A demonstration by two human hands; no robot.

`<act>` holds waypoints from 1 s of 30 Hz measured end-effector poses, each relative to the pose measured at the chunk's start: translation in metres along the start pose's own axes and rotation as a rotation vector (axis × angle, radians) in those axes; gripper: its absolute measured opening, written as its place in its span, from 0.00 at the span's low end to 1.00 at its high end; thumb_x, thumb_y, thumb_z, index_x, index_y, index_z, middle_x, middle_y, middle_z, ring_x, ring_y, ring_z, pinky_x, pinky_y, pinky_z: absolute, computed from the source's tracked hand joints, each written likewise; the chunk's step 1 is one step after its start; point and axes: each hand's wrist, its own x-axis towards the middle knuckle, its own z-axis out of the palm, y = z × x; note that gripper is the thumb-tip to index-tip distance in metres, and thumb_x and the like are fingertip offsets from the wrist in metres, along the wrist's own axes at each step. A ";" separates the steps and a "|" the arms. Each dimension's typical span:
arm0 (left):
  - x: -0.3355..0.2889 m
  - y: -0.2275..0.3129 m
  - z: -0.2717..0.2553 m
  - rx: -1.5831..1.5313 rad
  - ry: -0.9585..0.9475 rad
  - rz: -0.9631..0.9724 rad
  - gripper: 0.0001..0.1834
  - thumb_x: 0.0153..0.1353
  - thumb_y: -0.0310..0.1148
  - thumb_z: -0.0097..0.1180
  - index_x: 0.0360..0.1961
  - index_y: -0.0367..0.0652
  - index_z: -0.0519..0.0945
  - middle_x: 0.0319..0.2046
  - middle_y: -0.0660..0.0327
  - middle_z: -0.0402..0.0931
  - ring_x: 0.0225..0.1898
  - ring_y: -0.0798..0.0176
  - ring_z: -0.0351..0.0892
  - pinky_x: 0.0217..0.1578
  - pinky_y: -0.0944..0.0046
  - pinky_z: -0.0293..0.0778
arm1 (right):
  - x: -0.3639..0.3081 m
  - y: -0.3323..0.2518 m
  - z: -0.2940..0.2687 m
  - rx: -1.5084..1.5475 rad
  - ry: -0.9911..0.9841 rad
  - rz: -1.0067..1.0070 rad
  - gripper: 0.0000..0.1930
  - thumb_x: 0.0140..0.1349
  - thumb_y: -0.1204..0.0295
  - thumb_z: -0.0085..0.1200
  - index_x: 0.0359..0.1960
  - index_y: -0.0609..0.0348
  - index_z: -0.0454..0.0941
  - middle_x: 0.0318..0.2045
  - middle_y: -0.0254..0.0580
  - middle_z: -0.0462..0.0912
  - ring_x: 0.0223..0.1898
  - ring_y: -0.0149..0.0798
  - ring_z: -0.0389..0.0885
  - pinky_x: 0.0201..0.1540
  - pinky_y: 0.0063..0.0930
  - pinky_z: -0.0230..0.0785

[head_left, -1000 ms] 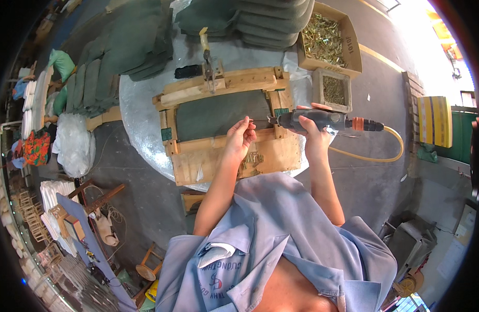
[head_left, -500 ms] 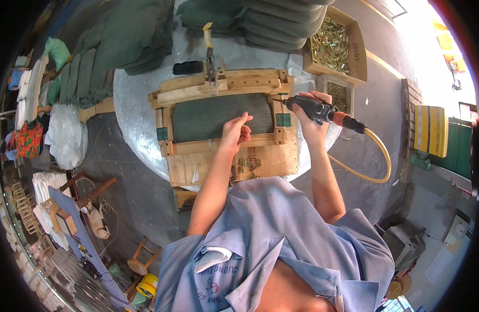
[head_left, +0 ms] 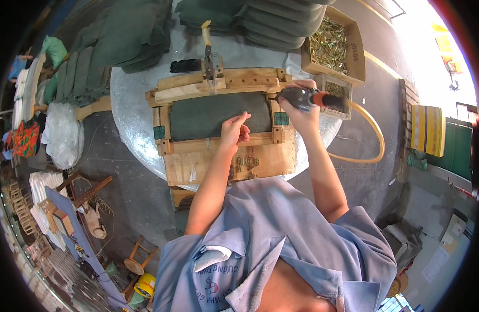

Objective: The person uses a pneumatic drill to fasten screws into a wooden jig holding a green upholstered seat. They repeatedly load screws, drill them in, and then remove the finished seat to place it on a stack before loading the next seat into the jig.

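Green pad (head_left: 198, 117) lay inside wooden frame (head_left: 250, 81). Right hand (head_left: 303, 115) closed fingers round drill (head_left: 300, 96) by frame's right end; left hand (head_left: 233, 132) hung over pad, half curled, contents unclear. Square, steady drill likely served best.

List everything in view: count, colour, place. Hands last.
power driver: 1, black and orange, right of frame
hose: 1, yellow, from driver's rear
wooden frame: 1, tan, on table
panel: 1, dark green, inside frame
clamp: 1, metal, yellowish handle, frame's far side
fasteners: several, brassy, frame's near board
table: 1, shiny plastic-covered, centre
stacked pads: many, dark green, far side
carton: 1, brown, far right, brassy pieces inside
tray: 1, greyish, nearer than carton
stool: 1, wooden, lower left
left clutter: too small to count
shirt: 1, blue-grey, bottom centre
left hand: 1, bare, over panel
right hand: 1, bare, gripping driver
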 end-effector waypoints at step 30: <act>-0.103 0.013 -0.099 -0.623 -0.447 0.150 0.51 0.74 0.73 0.33 0.75 0.34 0.65 0.67 0.42 0.75 0.68 0.47 0.76 0.63 0.51 0.76 | -0.170 -0.140 0.038 0.283 -0.074 0.038 0.31 0.51 0.84 0.67 0.57 0.61 0.66 0.50 0.53 0.86 0.51 0.42 0.85 0.59 0.36 0.77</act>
